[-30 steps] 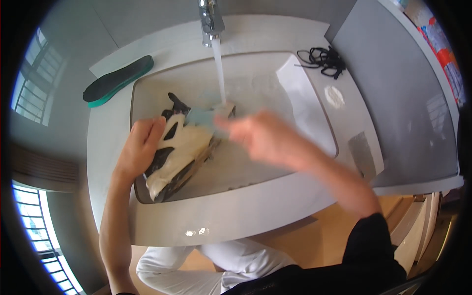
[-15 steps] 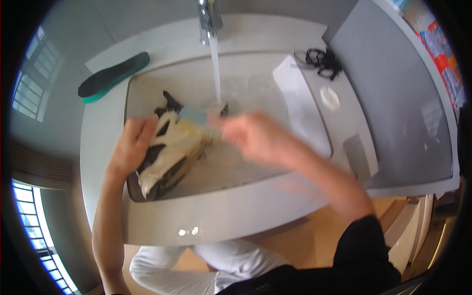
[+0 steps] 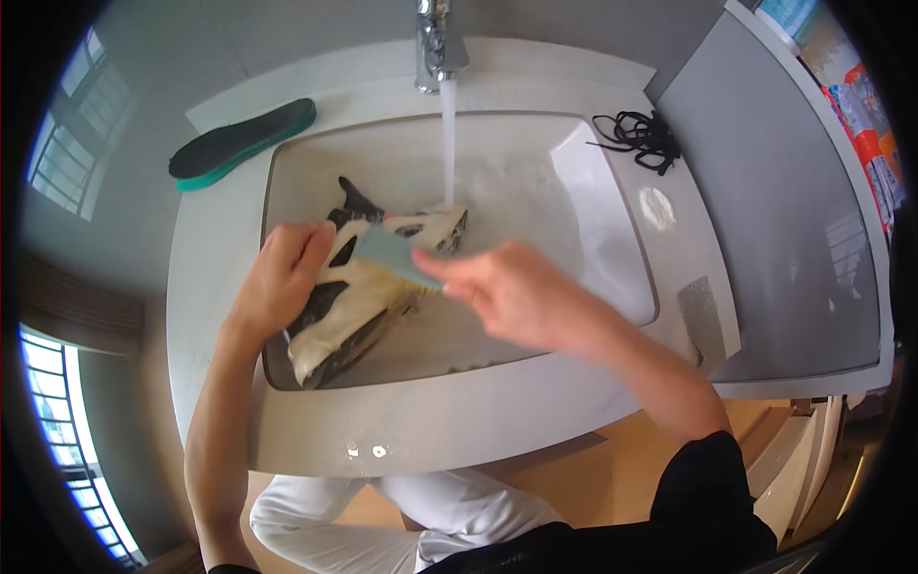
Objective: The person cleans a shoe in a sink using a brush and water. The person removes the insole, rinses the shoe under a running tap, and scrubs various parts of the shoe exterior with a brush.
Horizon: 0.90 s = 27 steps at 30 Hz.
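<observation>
A cream and black shoe (image 3: 325,335) lies in the white sink (image 3: 535,239), wet and with its laces out. My left hand (image 3: 282,273) is closed on the shoe's left side, its fingertips partly hidden. In my right hand (image 3: 507,292) is a scrubbing brush (image 3: 387,251) with a pale blue-grey back and yellowish bristles. The bristles rest against the shoe's cream side. Water (image 3: 448,143) runs from the chrome tap (image 3: 440,53) onto the shoe's far end.
A black and green insole (image 3: 244,143) rests on the counter (image 3: 488,411) at the far left. Black shoelaces (image 3: 643,139) lie bundled at the far right. Nearer along that side are a white oval patch (image 3: 657,208) and a grey rectangular piece (image 3: 703,320). A grey panel (image 3: 775,210) rises at the right.
The whole view has shifted slightly, so the sink sits further right. My right hand, blurred before, now shows sharply with the brush still on the shoe. My left hand keeps its hold.
</observation>
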Each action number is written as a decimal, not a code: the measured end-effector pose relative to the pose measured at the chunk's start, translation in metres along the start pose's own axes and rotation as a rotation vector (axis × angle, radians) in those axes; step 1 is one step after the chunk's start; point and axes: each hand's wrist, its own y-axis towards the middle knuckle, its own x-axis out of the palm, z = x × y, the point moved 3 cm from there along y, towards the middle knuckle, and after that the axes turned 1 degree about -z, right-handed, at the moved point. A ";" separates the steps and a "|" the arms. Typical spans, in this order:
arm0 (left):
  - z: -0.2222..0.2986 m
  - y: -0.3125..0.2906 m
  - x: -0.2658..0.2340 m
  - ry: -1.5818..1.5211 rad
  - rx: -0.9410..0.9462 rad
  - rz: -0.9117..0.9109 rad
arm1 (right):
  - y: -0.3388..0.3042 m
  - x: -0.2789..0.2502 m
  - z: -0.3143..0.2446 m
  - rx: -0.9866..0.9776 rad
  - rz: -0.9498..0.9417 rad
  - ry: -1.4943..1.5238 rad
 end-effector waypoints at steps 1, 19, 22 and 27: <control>-0.006 0.002 0.005 -0.022 -0.066 -0.085 | 0.002 -0.003 0.006 0.018 -0.007 0.021; 0.010 -0.017 0.006 0.035 0.070 -0.051 | 0.023 -0.026 0.024 0.223 0.017 -0.171; 0.005 -0.006 0.002 -0.001 0.153 0.112 | 0.014 -0.010 0.017 -0.027 0.078 -0.075; 0.010 -0.001 0.000 -0.019 -0.020 -0.092 | 0.021 -0.021 0.021 0.116 -0.002 -0.042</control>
